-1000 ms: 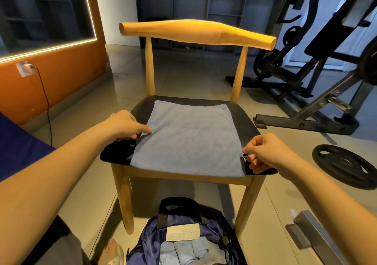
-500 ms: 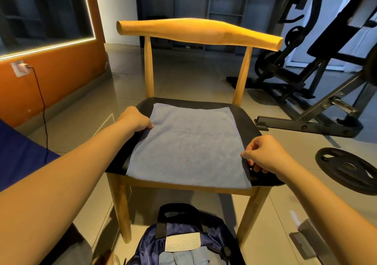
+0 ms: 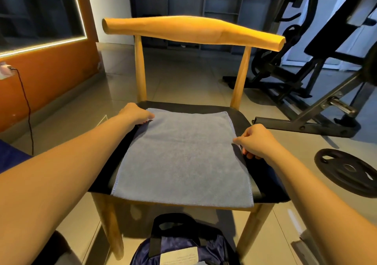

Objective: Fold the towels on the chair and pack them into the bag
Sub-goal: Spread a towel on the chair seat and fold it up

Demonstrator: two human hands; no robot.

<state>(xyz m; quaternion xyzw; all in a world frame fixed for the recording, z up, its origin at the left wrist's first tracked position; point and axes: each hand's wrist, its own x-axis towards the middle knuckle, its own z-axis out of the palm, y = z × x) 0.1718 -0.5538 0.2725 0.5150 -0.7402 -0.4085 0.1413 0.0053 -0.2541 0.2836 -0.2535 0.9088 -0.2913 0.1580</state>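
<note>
- On the black seat pad of the wooden chair, a grey-blue terry towel lies spread flat in a single layer. Its near edge reaches the seat's front edge and its far edge stops just short of the back posts.
- Of the two hands, the left hand is at the towel's far left corner. The arm reaches out long and nearly straight from the near left, and the knuckles face up. The fingers are curled down and grasp the corner of the cloth.
- The right hand is at the towel's right edge, about halfway along. The forearm comes in from the near right. Thumb and forefinger pinch the hem and the other fingers are tucked under the palm.
- A dark blue fabric bag with black handles stands on the tiled floor, just in front of the chair's near legs, partly cut off by the picture's bottom edge.
- A black round weight plate lies flat on the floor to the right, and a black steel gym machine stands beyond it.
</note>
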